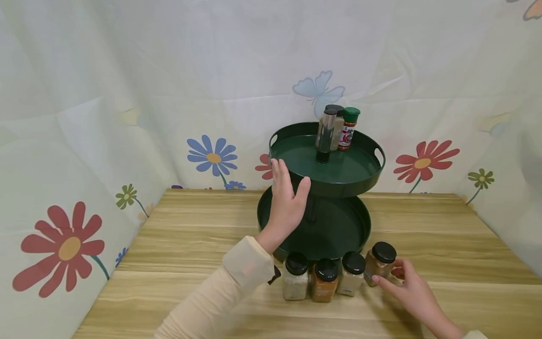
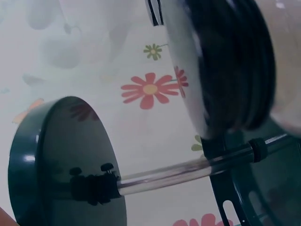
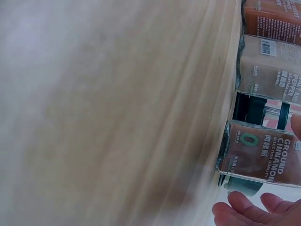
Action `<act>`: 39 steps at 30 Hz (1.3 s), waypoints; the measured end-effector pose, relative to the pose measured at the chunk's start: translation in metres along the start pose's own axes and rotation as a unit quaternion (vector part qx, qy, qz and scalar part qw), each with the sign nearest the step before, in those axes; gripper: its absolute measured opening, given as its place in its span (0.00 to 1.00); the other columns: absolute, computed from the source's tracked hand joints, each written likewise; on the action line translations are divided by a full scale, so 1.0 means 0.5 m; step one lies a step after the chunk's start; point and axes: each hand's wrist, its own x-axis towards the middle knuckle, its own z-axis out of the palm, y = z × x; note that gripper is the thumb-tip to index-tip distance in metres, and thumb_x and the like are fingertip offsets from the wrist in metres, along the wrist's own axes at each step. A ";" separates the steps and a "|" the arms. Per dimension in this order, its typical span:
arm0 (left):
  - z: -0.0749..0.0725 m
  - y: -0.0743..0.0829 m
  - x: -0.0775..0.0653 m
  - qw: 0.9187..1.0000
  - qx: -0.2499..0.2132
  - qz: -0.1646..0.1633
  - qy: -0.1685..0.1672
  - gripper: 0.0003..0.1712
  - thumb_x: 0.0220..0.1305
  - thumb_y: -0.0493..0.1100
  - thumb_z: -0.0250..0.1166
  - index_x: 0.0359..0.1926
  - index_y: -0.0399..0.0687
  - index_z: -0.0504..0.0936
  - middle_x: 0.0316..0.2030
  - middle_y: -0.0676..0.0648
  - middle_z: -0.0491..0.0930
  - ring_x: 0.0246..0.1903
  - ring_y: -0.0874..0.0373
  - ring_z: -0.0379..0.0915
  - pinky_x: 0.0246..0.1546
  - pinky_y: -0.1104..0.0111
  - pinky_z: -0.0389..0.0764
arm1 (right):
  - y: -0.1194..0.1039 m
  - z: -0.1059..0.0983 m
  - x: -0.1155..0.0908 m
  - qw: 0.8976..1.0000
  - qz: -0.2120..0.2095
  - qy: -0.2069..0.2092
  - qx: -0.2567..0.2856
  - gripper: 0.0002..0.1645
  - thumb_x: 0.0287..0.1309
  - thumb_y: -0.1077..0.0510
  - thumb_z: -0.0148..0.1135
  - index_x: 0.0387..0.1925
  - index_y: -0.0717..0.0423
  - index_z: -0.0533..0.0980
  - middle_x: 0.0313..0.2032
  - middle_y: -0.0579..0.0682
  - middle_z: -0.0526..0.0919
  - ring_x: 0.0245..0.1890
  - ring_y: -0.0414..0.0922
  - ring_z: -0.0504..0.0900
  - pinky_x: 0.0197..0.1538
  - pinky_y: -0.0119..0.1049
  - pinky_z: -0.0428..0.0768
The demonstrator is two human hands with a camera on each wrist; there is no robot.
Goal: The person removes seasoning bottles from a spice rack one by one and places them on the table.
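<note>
My left hand [image 1: 288, 202] is raised at the front left of a dark green two-tier turntable, fingers straight, touching or just before the upper tier's rim [image 1: 334, 188]. It holds nothing. My right hand [image 1: 415, 292] is spread around a jar of ground cinnamon [image 3: 254, 153] with a black lid. In the right wrist view a gap shows between the jar and the fingers [image 3: 244, 207]; the thumb is partly cut off. Left of the cinnamon stand a salt and pepper jar [image 1: 351, 273], an orange spice jar [image 1: 324, 282] and a pale spice jar [image 1: 295, 278].
On the upper tier stand a slim dark-topped bottle [image 1: 327, 134], a black-lidded jar [image 1: 337, 129] and a red-labelled green-capped shaker [image 1: 348, 129]. The lower tier [image 1: 313, 235] sits behind the jars. Another black-topped item [image 1: 274, 274] is mostly hidden by my left sleeve. A flowered curtain [image 1: 237, 70] hangs behind.
</note>
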 end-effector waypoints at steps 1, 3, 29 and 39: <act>0.000 -0.003 0.002 1.000 0.001 0.001 0.002 0.43 0.66 0.58 0.43 0.68 0.41 0.34 0.70 0.43 0.27 0.67 0.54 0.23 0.65 0.48 0.37 | 0.000 0.001 0.000 1.000 -0.003 0.004 0.000 0.41 0.50 0.42 0.61 0.52 0.69 0.59 0.43 0.70 0.74 0.44 0.63 0.73 0.44 0.58 0.73; -0.001 -0.008 0.006 1.000 0.003 0.004 0.006 0.43 0.66 0.59 0.43 0.68 0.41 0.33 0.70 0.43 0.27 0.67 0.55 0.23 0.65 0.48 0.37 | 0.001 0.002 -0.001 1.000 -0.007 0.009 -0.001 0.40 0.51 0.42 0.61 0.51 0.69 0.60 0.42 0.70 0.75 0.44 0.62 0.73 0.44 0.58 0.73; -0.044 -0.056 0.070 1.000 0.007 0.006 0.012 0.39 0.66 0.53 0.44 0.68 0.39 0.41 0.70 0.44 0.37 0.68 0.57 0.31 0.66 0.56 0.42 | 0.009 0.000 -0.004 1.000 -0.009 0.021 -0.001 0.39 0.51 0.44 0.60 0.51 0.71 0.60 0.43 0.72 0.74 0.43 0.63 0.73 0.43 0.59 0.73; -0.047 -0.057 0.068 0.998 0.047 0.029 0.039 0.37 0.67 0.55 0.41 0.68 0.38 0.43 0.70 0.40 0.40 0.68 0.53 0.33 0.66 0.54 0.42 | 0.007 -0.001 -0.006 1.000 -0.009 0.029 -0.007 0.38 0.51 0.44 0.61 0.49 0.70 0.60 0.42 0.71 0.75 0.43 0.62 0.73 0.43 0.58 0.73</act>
